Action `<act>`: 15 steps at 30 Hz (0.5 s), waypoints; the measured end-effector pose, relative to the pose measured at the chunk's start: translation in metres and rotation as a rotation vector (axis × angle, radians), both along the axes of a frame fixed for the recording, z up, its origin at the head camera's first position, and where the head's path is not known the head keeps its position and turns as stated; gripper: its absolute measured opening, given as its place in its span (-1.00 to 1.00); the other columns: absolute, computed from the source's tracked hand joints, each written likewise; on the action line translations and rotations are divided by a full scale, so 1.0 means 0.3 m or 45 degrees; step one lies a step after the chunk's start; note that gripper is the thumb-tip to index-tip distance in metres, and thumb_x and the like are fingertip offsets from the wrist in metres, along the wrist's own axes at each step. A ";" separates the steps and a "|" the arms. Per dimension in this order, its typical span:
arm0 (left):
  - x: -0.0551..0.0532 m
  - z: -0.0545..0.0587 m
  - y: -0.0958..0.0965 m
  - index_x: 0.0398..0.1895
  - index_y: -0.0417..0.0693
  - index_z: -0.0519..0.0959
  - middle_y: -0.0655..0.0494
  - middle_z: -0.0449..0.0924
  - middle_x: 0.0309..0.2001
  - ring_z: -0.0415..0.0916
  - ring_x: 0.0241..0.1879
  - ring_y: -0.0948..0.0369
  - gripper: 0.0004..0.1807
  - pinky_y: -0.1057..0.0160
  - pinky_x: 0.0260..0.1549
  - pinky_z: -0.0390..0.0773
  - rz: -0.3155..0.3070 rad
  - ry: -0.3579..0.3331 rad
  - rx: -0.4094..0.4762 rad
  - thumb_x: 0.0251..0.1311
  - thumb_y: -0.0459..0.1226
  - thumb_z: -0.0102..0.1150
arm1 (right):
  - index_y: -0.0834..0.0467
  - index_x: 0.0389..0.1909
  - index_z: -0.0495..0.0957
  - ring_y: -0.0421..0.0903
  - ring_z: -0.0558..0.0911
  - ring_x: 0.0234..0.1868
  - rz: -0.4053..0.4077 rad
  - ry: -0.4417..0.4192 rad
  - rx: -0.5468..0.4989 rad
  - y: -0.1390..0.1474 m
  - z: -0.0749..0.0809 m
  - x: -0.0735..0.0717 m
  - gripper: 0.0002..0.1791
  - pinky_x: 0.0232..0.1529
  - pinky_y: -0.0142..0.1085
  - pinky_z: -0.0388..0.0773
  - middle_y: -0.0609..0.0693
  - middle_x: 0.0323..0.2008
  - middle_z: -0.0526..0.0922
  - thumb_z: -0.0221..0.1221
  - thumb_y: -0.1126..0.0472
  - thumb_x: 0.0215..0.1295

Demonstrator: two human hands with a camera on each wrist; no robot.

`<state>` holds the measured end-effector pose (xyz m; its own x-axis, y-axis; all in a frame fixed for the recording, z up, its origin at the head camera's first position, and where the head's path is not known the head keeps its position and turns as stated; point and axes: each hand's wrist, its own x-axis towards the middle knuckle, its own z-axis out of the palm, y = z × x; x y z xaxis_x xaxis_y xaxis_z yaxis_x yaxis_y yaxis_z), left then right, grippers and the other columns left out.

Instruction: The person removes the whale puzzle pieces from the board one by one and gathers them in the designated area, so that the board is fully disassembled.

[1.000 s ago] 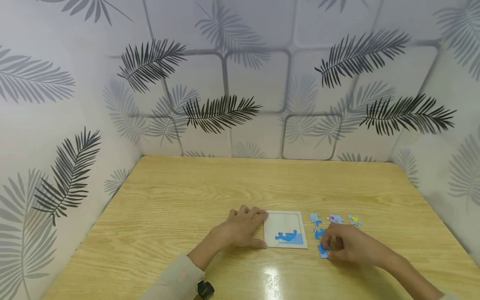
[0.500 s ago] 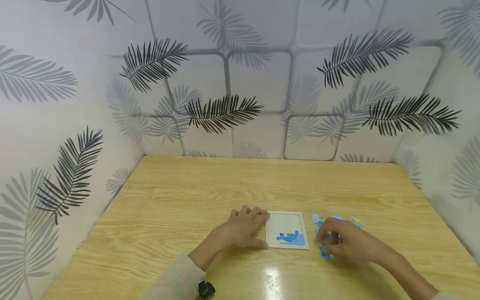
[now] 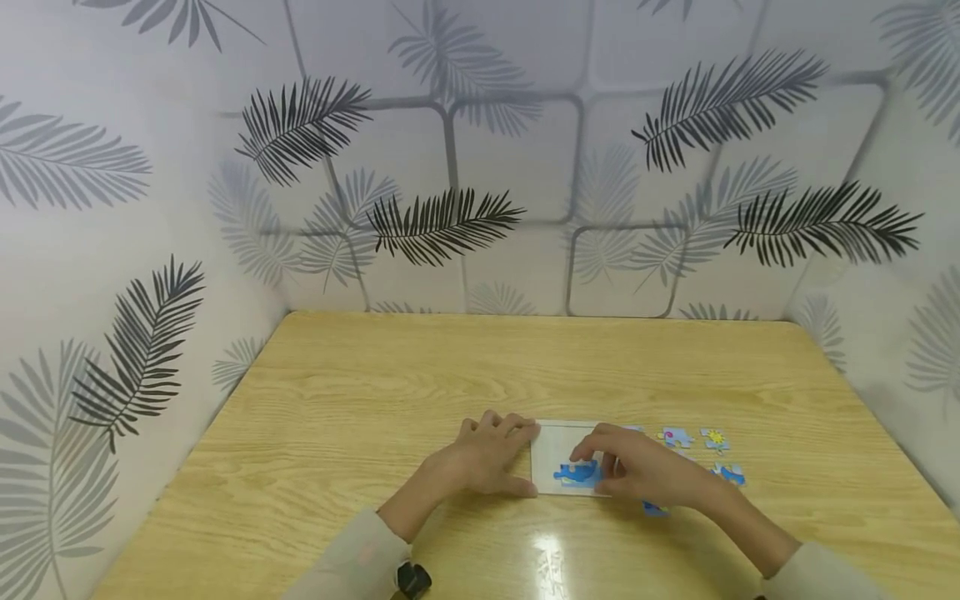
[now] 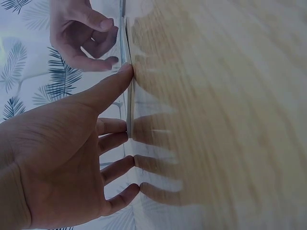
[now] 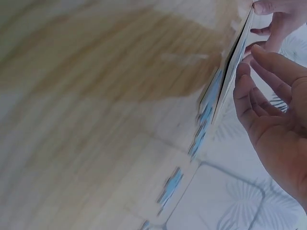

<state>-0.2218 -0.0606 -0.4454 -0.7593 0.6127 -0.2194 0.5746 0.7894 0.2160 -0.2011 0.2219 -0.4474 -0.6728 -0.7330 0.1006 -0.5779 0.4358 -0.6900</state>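
A square white puzzle board (image 3: 553, 442) lies flat on the wooden table, with blue jigsaw pieces (image 3: 574, 476) set in its lower right part. My left hand (image 3: 480, 458) lies spread at the board's left side, thumb and a fingertip touching its edge. My right hand (image 3: 648, 467) is over the board's right half, fingertips close above the blue pieces. In the left wrist view the right hand's fingers (image 4: 93, 19) are loosely bent, thumb and fingertips apart, with no piece showing between them. The right hand hides the board's right edge.
Loose pieces lie right of the board: a pink-and-blue piece (image 3: 677, 437), a yellow-flower piece (image 3: 715, 439), a blue-and-white piece (image 3: 730, 474) and a dark blue piece (image 3: 654, 508), partly under the right hand. A patterned wall (image 3: 510, 267) stands behind the table (image 3: 375, 375).
My right hand has moved left from the loose pieces to over the board, uncovering the pieces at the far right. The left hand stays at the board's left edge.
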 end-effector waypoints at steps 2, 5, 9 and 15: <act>-0.001 -0.001 -0.001 0.66 0.18 0.15 0.22 0.14 0.57 0.19 0.39 0.05 -0.05 -0.10 0.24 0.28 -0.002 -0.001 -0.001 0.30 0.26 0.25 | 0.17 0.16 0.58 -0.26 0.59 -0.23 0.009 0.003 0.031 -0.022 0.002 -0.003 -0.59 -0.19 -0.33 0.62 0.07 0.01 0.61 0.38 0.34 0.31; -0.002 -0.002 -0.003 0.66 0.18 0.14 0.22 0.14 0.57 0.19 0.39 0.05 -0.05 -0.11 0.25 0.27 -0.006 0.002 -0.002 0.31 0.27 0.23 | 0.19 0.15 0.58 -0.29 0.56 -0.27 0.010 0.020 0.075 -0.049 0.008 -0.007 -0.60 -0.21 -0.35 0.60 0.08 -0.04 0.62 0.38 0.34 0.31; -0.004 -0.004 -0.005 0.67 0.17 0.14 0.21 0.16 0.56 0.20 0.39 0.05 -0.04 -0.11 0.25 0.28 -0.015 0.014 0.001 0.31 0.28 0.22 | 0.20 0.12 0.59 -0.31 0.53 -0.32 -0.011 0.035 0.135 -0.074 0.013 -0.011 -0.61 -0.25 -0.37 0.57 0.08 -0.09 0.61 0.38 0.35 0.29; -0.001 -0.003 -0.008 0.66 0.16 0.15 0.19 0.16 0.56 0.20 0.39 0.05 -0.05 -0.08 0.24 0.29 -0.030 0.022 0.007 0.31 0.27 0.22 | 0.17 0.02 0.58 -0.21 0.49 -0.28 -0.038 0.024 0.167 -0.095 0.004 -0.013 -0.65 -0.23 -0.36 0.52 0.09 -0.10 0.59 0.38 0.40 0.25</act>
